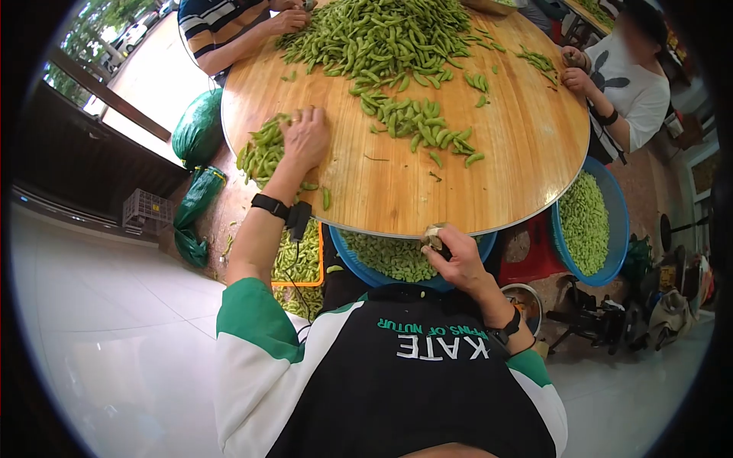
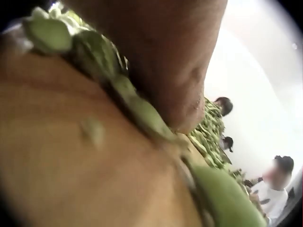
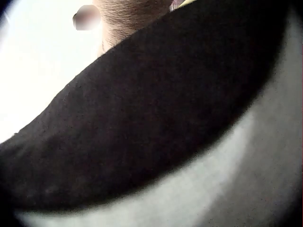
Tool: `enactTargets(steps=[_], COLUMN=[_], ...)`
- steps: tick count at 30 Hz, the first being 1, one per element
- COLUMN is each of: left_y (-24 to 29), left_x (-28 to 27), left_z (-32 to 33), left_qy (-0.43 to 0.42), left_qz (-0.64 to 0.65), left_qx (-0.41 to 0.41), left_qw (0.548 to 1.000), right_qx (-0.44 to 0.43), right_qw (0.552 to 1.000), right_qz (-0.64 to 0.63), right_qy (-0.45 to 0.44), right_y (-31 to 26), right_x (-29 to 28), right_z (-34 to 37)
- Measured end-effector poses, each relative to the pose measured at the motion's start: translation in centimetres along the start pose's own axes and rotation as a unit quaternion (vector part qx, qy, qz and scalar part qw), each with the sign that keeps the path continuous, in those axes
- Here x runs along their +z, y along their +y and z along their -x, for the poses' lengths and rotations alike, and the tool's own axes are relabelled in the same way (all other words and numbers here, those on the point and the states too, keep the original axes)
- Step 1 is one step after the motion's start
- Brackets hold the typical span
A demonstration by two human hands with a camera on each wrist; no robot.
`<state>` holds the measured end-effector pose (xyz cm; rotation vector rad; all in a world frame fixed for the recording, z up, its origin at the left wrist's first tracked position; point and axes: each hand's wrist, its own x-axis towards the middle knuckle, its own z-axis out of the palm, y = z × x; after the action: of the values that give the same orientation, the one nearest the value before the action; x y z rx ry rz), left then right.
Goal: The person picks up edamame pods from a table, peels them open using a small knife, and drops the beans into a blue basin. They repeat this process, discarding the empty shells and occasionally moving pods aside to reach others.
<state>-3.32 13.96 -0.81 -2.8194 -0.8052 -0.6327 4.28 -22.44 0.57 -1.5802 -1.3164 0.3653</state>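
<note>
Green soybean pods (image 1: 263, 150) lie in a small heap along the left edge of the round wooden table (image 1: 305, 210). My left hand (image 1: 307, 139) rests at the right side of this heap, palm down, fingers pointing to the far side. In the left wrist view, the underside of the hand (image 2: 175, 71) is close above blurred pods (image 2: 227, 196). My right hand (image 1: 460, 263) is bent at the near table edge, above a blue basin (image 1: 351, 248) of shelled beans (image 1: 393, 258). A pale and dark covering or small piece (image 1: 433, 237) shows at its thumb and fingertips; I cannot tell if it is held or worn.
A large pile of pods (image 1: 382, 38) covers the far table, with a loose trail (image 1: 420, 122) towards me. Another basin (image 1: 622, 229) of beans stands right, an orange crate (image 1: 321, 256) of pods below left. Two people (image 1: 634, 84) (image 1: 229, 30) sit across the table.
</note>
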Motion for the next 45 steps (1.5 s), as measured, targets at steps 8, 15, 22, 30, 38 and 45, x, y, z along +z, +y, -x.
enactTargets(steps=[8, 15, 22, 30, 38, 45], left_y=[-8.7, -2.3, 10.3, -6.2, 2.4, 7.6], left_x=[-4.7, -5.7, -3.7, -2.9, -5.5, -0.3], left_z=[7.7, 7.8, 5.1, 12.5, 3.5, -2.2], left_qy=[-0.092, 0.133, 0.042, -0.061, 0.031, -0.076], left_qz=[-0.168, 0.016, 0.159, -0.247, 0.279, 0.265], left_qx=[-0.342, -0.036, 0.218, -0.039, 0.021, -0.027], left_qw=[0.920, 0.990, 0.962, 0.966, 0.960, 0.961], right_qx=[0.009, 0.142, 0.152, 0.187, 0.225, 0.182], right_qw=[0.999, 0.983, 0.980, 0.962, 0.927, 0.943], right_qz=[0.024, -0.106, -0.124, -0.199, -0.299, -0.274], right_qy=[0.036, 0.038, 0.033, 0.027, 0.017, 0.039], right_y=[0.5, 0.8, 0.8, 1.0, 1.3, 1.9], right_x=[-0.3, 0.5, 1.0, 0.2, 0.1, 0.4], right_z=[0.0, -0.2, -1.0, -1.4, -1.7, -1.3])
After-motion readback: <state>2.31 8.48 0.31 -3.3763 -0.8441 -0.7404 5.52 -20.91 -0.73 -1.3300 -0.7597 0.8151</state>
